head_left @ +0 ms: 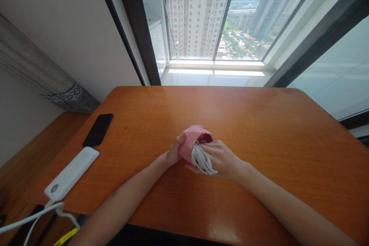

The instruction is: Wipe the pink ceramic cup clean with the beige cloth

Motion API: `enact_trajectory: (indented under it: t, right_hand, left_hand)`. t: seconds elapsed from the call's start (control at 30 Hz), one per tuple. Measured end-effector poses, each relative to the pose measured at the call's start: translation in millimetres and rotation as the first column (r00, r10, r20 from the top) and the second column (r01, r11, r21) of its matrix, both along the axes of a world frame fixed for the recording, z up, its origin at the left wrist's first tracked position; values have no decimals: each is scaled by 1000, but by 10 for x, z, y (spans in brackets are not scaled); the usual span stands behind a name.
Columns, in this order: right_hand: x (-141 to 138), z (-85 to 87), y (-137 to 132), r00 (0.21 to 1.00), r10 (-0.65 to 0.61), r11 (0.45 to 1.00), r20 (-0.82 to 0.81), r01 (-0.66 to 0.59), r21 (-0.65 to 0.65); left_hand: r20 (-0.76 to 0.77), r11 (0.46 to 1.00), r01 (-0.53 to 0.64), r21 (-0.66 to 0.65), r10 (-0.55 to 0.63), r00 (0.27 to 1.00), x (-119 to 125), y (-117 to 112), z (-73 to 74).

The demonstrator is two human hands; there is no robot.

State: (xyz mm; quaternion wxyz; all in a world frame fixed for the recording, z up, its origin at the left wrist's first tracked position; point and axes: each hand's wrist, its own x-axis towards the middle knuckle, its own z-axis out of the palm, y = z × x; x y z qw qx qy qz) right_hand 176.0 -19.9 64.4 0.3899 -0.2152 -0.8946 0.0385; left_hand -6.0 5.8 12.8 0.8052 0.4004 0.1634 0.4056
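Note:
A small pink pouch [192, 138] sits between both hands at the middle of the orange wooden table [259, 130]. My left hand [174, 153] wraps round the pouch's left side, thumb on top. My right hand [220, 158] is closed at the pouch's mouth, fingers on a bundle of white cord [201, 161] that sticks out of the opening toward me. How much of the cord lies inside the pouch is hidden.
A black phone [98, 129] lies face up near the table's left edge. Nearer me on the left lies a white power bank [72, 173] with white cables [34, 217] running off the table. A large window stands behind the table.

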Motion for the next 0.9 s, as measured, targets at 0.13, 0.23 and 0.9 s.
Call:
enact_trajectory:
  t: [0.13,0.23,0.9]
  right_hand:
    - [-7,52,12,962,-176,935,-208,98,-341]
    - [-37,94,33,797,-465,665,-385,27,-746]
    - [-104,-108,-48,986,-82,978,-143,52,-202]
  left_hand:
    - [-21,990,-120,69,122,992,28,19,8]
    - [-55,895,-257,364,296,954,11,57,-21]
    - [23,963,-198,183,197,980,72,-44,105]
